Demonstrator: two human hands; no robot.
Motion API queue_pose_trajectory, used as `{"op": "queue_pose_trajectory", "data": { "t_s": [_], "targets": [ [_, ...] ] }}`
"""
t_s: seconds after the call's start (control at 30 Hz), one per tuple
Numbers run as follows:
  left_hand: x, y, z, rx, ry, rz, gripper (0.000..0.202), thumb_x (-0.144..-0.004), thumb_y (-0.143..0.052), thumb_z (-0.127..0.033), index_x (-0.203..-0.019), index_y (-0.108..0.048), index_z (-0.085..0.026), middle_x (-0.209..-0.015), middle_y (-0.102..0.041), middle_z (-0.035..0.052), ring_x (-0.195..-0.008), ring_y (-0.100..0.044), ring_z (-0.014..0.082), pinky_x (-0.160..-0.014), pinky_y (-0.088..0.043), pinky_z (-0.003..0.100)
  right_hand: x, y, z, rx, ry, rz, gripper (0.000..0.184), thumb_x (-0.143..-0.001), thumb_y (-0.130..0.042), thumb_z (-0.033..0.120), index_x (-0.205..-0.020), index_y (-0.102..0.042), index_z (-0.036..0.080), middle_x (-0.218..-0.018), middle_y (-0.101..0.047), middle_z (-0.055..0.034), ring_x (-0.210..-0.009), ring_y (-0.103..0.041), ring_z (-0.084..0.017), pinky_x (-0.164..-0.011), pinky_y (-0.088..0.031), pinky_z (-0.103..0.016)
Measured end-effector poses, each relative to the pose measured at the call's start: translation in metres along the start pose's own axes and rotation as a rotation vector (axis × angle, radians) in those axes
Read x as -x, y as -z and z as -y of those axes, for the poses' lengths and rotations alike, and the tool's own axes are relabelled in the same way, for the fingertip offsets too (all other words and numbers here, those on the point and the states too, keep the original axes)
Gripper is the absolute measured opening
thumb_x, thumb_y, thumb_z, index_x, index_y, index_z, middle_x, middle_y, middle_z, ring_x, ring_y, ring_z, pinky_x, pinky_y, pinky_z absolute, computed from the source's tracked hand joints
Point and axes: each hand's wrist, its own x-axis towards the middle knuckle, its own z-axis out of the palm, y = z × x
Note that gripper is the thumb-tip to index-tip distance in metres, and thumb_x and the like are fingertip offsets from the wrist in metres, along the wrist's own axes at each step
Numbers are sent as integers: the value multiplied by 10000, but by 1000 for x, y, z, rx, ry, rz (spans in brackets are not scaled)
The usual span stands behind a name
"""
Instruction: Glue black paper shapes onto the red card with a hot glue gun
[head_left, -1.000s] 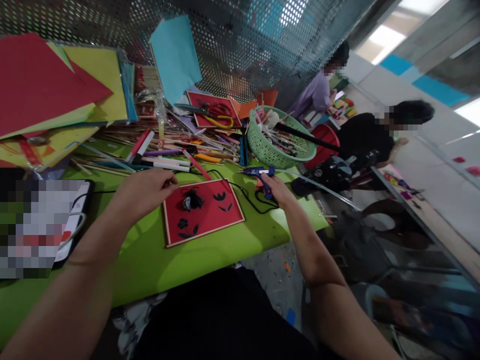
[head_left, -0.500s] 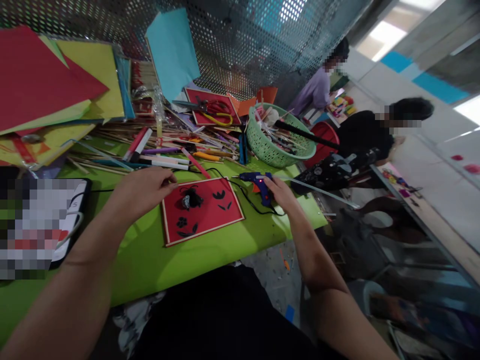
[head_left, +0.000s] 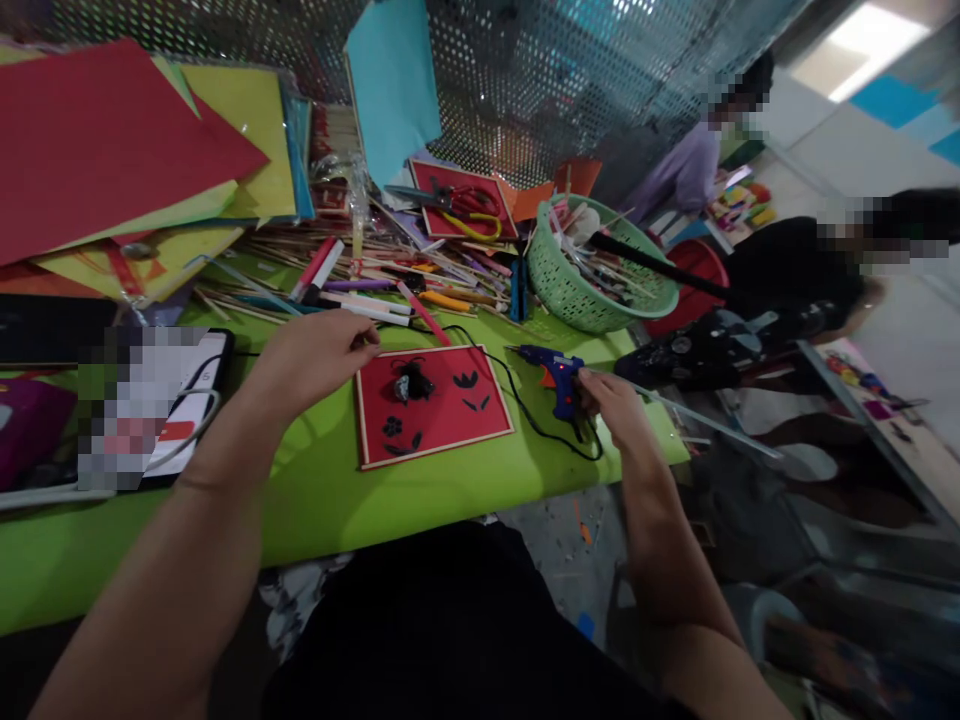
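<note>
A red card (head_left: 450, 405) edged in pale wood lies on the lime-green table (head_left: 360, 500). Black paper shapes and a black flower (head_left: 414, 383) are stuck on it. My left hand (head_left: 311, 355) is closed, its curled fingertips pinching the card's upper left corner. To the card's right, a blue glue gun (head_left: 556, 372) rests on the table with its nozzle pointing left and a red light on. My right hand (head_left: 616, 405) is curled around its handle. The gun's black cord (head_left: 525, 418) runs along the card's right edge.
Markers and sticks (head_left: 360, 300) lie behind the card. A green basket (head_left: 577, 290) of sticks stands at the back right, and red and yellow paper (head_left: 112, 150) is stacked at the back left. A phone (head_left: 199, 395) lies to the left. Two people (head_left: 787, 270) sit to the right.
My right hand has lowered the glue gun from above the table onto it, beside the card. The left hand stayed at the card's corner. The camera has shifted.
</note>
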Motion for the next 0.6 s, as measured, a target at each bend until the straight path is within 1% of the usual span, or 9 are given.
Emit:
{"op": "queue_pose_trajectory", "data": {
  "t_s": [0.07,0.2,0.33,0.43,0.5,0.6],
  "targets": [
    [0,0,1,-10,3,-2,331,-861,-469,-403,-995,-707,-215,-1032,-729,83,-905,-655,266,-723,-408,316,6,2,-5,-45,7,11,453,-779,-658,627,-823,-731,182,-623,-636,-12,-582,-562,-171,-538,-416,-287],
    [1,1,1,-20,4,13,327,-854,-472,-386,-993,-712,-214,-1034,-733,69,-926,-662,257,-757,-431,305,21,4,-10,54,90,-7,399,-798,-658,579,-891,-740,200,-795,-729,-47,-722,-663,-205,-646,-499,-312],
    [2,2,-1,-27,6,31,303,-858,-497,-384,-974,-705,-198,-1013,-738,69,-891,-663,244,-735,-429,298,32,5,-3,149,85,-31,428,-828,-600,598,-928,-742,207,-811,-751,-54,-751,-699,-230,-666,-518,-329],
    [2,1,-1,-47,-19,37,299,-877,-494,-374,-984,-703,-188,-1016,-733,81,-862,-652,232,-718,-420,304,41,7,10,288,71,-52,443,-835,-589,620,-906,-729,206,-754,-739,-49,-704,-691,-229,-638,-497,-323],
    [1,-1,0,-61,-19,41,294,-876,-502,-369,-992,-703,-188,-1018,-729,86,-860,-649,228,-704,-415,302,46,7,19,364,94,-33,448,-819,-613,632,-920,-700,204,-756,-726,-48,-649,-657,-206,-608,-475,-313],
    [-2,-6,3,-98,15,50,269,-852,-536,-368,-973,-708,-200,-1010,-729,73,-892,-659,234,-705,-422,293,53,1,27,425,156,40,545,-752,-696,625,-1094,-621,208,-904,-715,-57,-604,-600,-166,-579,-459,-304]
  ]
}}
